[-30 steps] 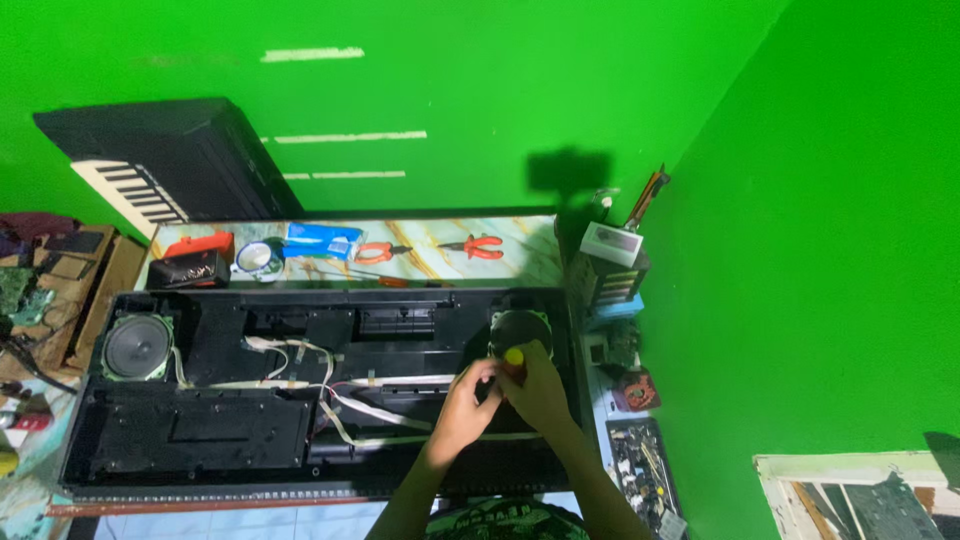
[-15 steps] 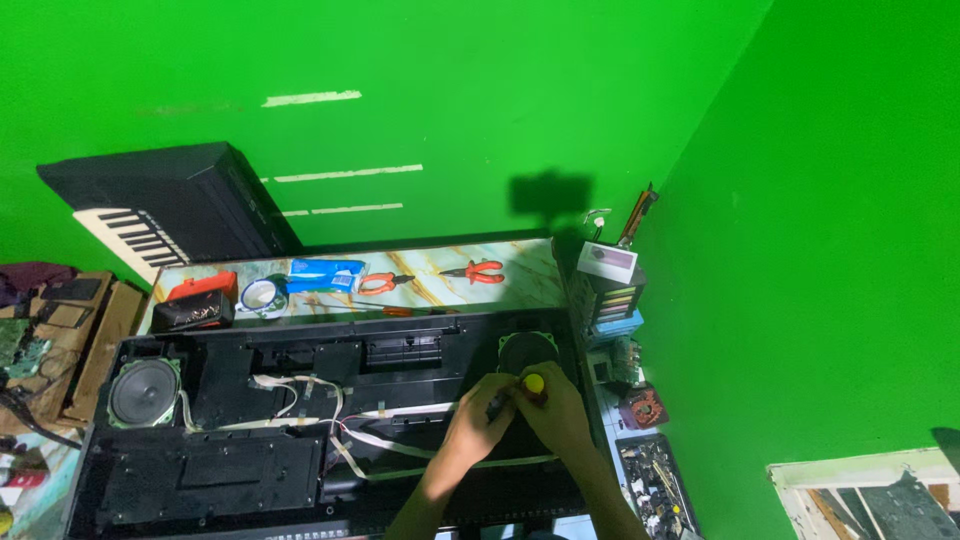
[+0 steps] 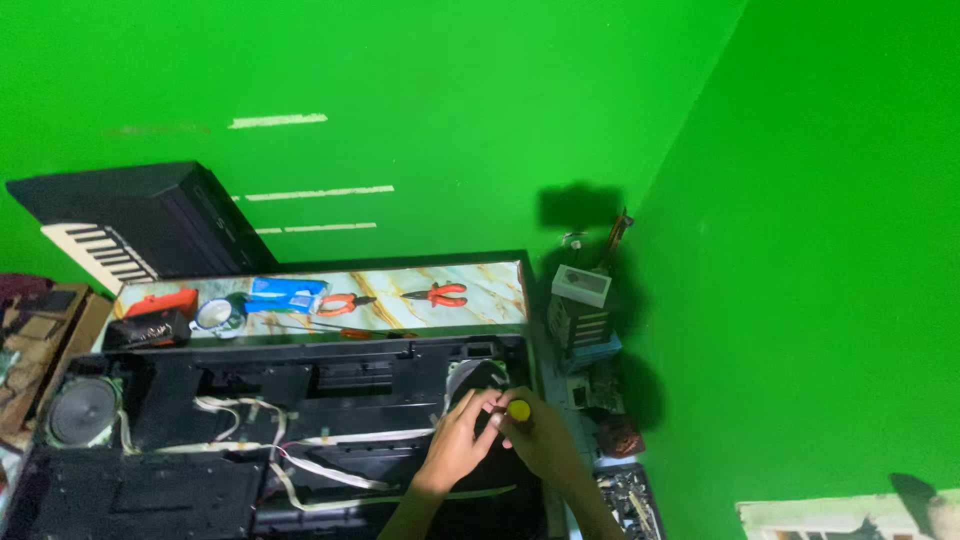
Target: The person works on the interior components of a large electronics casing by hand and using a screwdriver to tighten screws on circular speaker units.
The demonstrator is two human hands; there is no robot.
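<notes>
Two hands: both mine, meeting over the right end of the open keyboard case (image 3: 300, 400).
Right hand (image 3: 545, 440): fingers curled shut round a screwdriver (image 3: 518, 410); only its yellow butt shows, at 12 o'clock from my knuckles.
Screwdriver axis: roughly end-on to my view, tip hidden below.
Left hand (image 3: 460, 440): fingers half open, tips touching the shaft side at 9 o'clock; I cannot tell if they grip.
Speaker (image 3: 478, 378): just beyond, at 11 o'clock.
Nearer hand: right.

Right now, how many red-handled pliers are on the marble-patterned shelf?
2. One pair lies beside the blue packet; the other pair lies further right on the shelf. Others may be hidden.
</notes>
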